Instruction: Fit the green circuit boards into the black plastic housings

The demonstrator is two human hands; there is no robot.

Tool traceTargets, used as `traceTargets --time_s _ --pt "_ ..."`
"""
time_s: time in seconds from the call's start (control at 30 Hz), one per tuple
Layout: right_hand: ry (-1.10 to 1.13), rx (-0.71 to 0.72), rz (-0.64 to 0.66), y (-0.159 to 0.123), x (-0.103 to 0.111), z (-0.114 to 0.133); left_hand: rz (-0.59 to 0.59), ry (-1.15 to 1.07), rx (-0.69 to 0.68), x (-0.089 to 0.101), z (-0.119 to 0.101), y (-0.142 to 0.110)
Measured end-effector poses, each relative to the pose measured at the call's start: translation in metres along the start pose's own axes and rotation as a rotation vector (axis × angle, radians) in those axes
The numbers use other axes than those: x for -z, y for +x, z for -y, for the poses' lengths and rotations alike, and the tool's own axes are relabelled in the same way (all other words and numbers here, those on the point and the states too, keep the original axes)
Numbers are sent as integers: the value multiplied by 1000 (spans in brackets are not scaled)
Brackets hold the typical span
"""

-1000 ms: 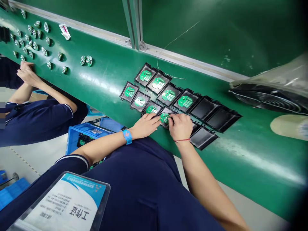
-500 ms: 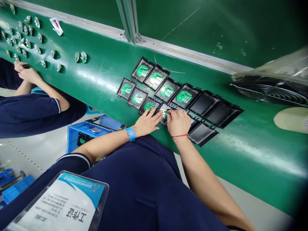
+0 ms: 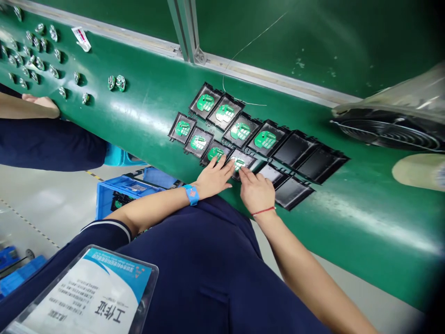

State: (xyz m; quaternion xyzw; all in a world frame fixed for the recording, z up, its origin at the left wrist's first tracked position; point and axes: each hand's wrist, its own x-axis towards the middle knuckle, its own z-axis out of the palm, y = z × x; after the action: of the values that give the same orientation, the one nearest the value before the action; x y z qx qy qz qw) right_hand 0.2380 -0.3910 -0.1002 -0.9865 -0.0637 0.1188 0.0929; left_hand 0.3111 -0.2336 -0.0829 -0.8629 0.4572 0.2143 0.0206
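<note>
Two slanting rows of black plastic cases lie on the green workbench; several hold round green circuit boards. My left hand (image 3: 216, 178) is open, palm down, its spread fingers over the near row. Its fingertips touch a case with a board (image 3: 217, 153) and the neighbouring case to the right. In that neighbouring case sits another circuit board (image 3: 238, 162), partly covered by fingers. My right hand (image 3: 257, 191) is closed, its fingertips together at the lower right of this board. Its thumb and anything between its fingers are hidden. Right of it lie bare black cases (image 3: 295, 192).
Several small round electronic parts (image 3: 40, 63) stand on the workbench (image 3: 149, 88) at far left, beside a co-worker's arm (image 3: 21, 106). A black fan (image 3: 385, 130) lies at right. A blue crate (image 3: 104, 199) is below the bench edge. A thin wire (image 3: 255, 104) crosses behind the cases.
My right hand has drawn back slightly toward me, uncovering more of the board and its case. My left hand has barely moved. The co-worker's arm at left has shifted.
</note>
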Motion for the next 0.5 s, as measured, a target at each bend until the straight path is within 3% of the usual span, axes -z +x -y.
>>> traceTargets --time_s 0.5 --pt "-55 -31 86 6 5 3 11 13 -3 4 -1 2"
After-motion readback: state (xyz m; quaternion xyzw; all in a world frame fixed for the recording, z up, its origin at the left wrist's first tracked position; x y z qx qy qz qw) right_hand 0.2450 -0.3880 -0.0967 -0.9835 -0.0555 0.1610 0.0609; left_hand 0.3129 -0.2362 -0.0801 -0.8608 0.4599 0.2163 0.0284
